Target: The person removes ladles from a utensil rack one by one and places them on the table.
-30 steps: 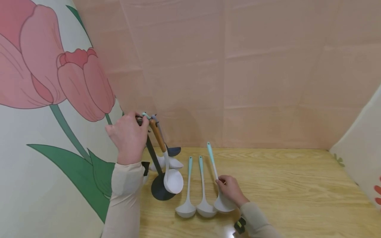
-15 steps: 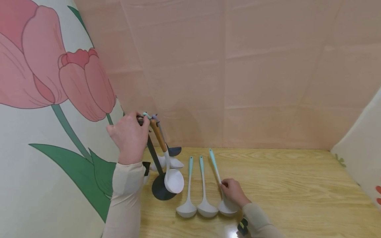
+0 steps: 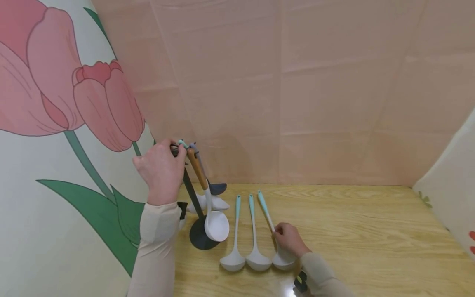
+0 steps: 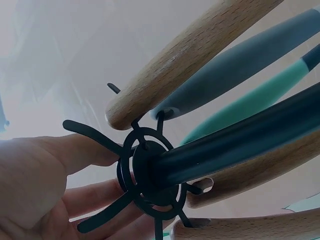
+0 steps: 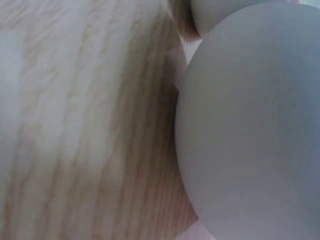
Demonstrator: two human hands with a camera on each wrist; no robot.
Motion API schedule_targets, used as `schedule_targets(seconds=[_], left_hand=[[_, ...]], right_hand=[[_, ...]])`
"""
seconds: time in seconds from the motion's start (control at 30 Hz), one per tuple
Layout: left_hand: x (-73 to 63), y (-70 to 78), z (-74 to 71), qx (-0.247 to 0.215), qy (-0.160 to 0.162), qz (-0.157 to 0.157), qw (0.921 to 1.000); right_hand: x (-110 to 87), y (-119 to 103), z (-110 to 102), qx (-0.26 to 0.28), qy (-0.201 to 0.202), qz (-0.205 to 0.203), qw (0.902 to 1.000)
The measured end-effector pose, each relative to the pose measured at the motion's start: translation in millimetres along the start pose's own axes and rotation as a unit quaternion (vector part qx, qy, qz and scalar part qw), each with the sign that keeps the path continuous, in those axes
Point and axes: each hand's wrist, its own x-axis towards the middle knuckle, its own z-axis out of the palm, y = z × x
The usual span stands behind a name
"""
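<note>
My left hand grips the hooked top ring of a dark utensil stand, thumb and fingers around the hub. From its hooks hang wooden-handled utensils, including a white ladle, plus others with grey and mint handles. My right hand pinches the lower handle of a mint-and-white ladle, whose bowl lies low on the table and whose handle leans left. Beside it lie a second matching ladle and a third matching ladle, handles pointing away from me. In the right wrist view, the held ladle's bowl fills the right side.
The wood-grain table stretches to the right of the ladles. A pink cloth backdrop hangs behind it. At the left stands a panel printed with tulips, close to my left arm.
The ladle in my right hand has shifted slightly right and toward me, and its handle end has then swung left and lower. My left hand stays on the stand's top.
</note>
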Motion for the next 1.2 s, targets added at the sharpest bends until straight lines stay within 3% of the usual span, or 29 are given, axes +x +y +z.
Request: schedule_targets(seconds=[0.37,0.67,0.9,1.2], left_hand=[[-0.6,-1.8,1.0,-0.003,0.001,0.018,0.9998],[-2.4,-3.6,0.4,-0.026,-0.006,0.025,0.9993],[-2.2,-5.5,0.1,-0.025,-0.007,0.028,0.9993],[-1.5,-6.3,-0.1,-0.023,-0.01,0.026,0.9993]], right_hand=[[0.5,-3.5,-2.4,-0.021,-0.027,0.024,0.9991],[-1.2,-4.3,-4.4,-0.002,-0.033,0.043,0.9985],[-6.7,-18.2,-5.4,0.004,-0.001,0.011,0.9999],[-11.2,-65.5,0.7,0.036,0.012,-0.043,0.9984]])
